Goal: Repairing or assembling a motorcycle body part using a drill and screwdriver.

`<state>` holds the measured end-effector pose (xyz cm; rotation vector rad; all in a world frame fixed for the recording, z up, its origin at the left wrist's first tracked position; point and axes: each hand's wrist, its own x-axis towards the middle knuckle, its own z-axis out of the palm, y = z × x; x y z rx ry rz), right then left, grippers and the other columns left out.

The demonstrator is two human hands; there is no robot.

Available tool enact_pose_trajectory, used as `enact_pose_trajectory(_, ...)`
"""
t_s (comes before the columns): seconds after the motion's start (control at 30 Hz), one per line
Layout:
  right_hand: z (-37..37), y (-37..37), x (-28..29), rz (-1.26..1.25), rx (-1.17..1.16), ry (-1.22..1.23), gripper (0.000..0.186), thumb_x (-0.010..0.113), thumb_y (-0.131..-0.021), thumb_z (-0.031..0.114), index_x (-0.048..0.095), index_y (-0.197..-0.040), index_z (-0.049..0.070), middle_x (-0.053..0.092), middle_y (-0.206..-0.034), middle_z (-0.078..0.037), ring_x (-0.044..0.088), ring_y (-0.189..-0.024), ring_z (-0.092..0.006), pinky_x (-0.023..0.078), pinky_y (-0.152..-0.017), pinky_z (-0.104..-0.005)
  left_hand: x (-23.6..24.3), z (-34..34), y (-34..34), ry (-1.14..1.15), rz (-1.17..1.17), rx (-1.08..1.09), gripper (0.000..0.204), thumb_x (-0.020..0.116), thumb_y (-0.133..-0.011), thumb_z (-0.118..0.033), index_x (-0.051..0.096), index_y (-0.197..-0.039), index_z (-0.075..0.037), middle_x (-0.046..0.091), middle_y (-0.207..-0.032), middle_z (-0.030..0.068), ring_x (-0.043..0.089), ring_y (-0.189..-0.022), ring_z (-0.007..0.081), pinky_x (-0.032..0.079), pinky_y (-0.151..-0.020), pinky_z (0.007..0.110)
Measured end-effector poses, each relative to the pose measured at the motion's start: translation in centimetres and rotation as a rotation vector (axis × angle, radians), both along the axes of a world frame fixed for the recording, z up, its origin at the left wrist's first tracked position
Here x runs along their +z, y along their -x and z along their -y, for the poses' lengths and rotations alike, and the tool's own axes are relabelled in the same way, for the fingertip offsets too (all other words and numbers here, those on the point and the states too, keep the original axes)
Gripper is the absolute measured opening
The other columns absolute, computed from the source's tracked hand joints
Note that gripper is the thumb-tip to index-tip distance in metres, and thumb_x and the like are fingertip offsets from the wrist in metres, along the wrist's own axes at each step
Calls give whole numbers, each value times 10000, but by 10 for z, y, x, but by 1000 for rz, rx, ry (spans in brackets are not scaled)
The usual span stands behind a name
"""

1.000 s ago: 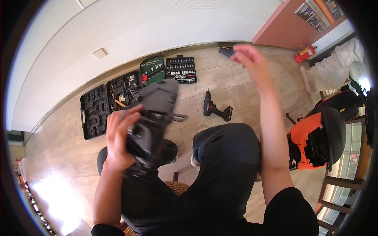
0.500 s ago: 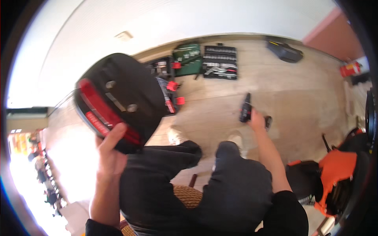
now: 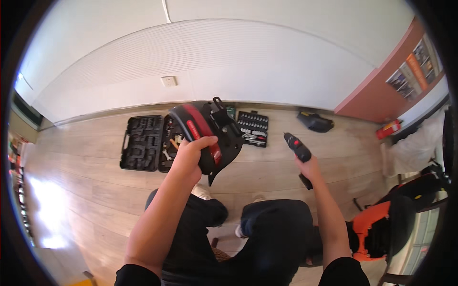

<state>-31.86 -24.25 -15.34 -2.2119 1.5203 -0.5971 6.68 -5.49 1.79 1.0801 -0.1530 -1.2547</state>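
Observation:
My left hand (image 3: 191,157) grips a black plastic part (image 3: 224,143) with a long red lens strip along it and a black metal bracket on its top, held up in front of me. My right hand (image 3: 306,168) is closed round the handle of a black cordless drill (image 3: 296,147), lifted off the floor with its bit pointing up and away. Beyond the held part, an open black socket set (image 3: 253,125) and an open tool case (image 3: 140,143) with an almost bare moulded side and a tool-filled side lie on the wooden floor (image 3: 90,171).
A dark object (image 3: 315,123) lies by the white wall (image 3: 267,57). A red fire extinguisher (image 3: 388,128) lies at the right beside white wrapped material (image 3: 403,148). An orange and black vehicle body (image 3: 369,226) stands close beside my right leg. My legs (image 3: 267,229) are below my arms.
My right hand, empty in the air a second ago, took hold of the drill on the floor and raised it. The black part turned, showing its red strip. The view has shifted.

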Motion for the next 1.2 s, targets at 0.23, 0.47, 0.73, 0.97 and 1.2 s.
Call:
enact_pose_trajectory(0.23,-98,-68,279,552,161,-673,261,685,-918,85,648,-1157,-13,605,-731,-23,544,-584,-106,457,-562,-272,2,6,-2,86,198,-20,357,728,-815,61,647,-1158,9,715,-1050,124,712,-904,253,598,-832,407)
enact_pose_trajectory(0.47,-146,-115,268,724,133,-963,374,696,-878,31,626,-1235,-56,578,-722,-36,530,-586,-110,440,-550,-271,12,-10,-22,-55,523,-125,507,767,-741,73,622,-1224,16,723,-1083,115,694,-977,223,545,-939,366)
enact_pose_trajectory(0.73,-131,-122,241,682,110,-1103,398,709,-877,53,625,-1254,-45,552,-716,-25,500,-564,-95,438,-540,-265,5,-11,-34,-118,707,-153,605,794,-713,-5,587,-1282,25,714,-1068,135,686,-963,224,543,-899,353)
enact_pose_trajectory(0.97,-128,-129,241,689,40,-1089,394,675,-857,29,612,-1227,-89,540,-674,-32,469,-494,-93,395,-479,-260,16,-13,-32,-96,575,-189,604,782,-723,3,585,-1294,24,714,-1071,119,680,-962,210,535,-910,343)
enact_pose_trajectory(1.2,-127,-129,236,677,59,-1119,397,680,-860,41,612,-1228,-90,521,-658,-26,463,-498,-92,383,-480,-259,16,-12,-30,-62,589,-186,605,783,-722,6,589,-1295,12,715,-1060,104,673,-950,195,532,-910,337)
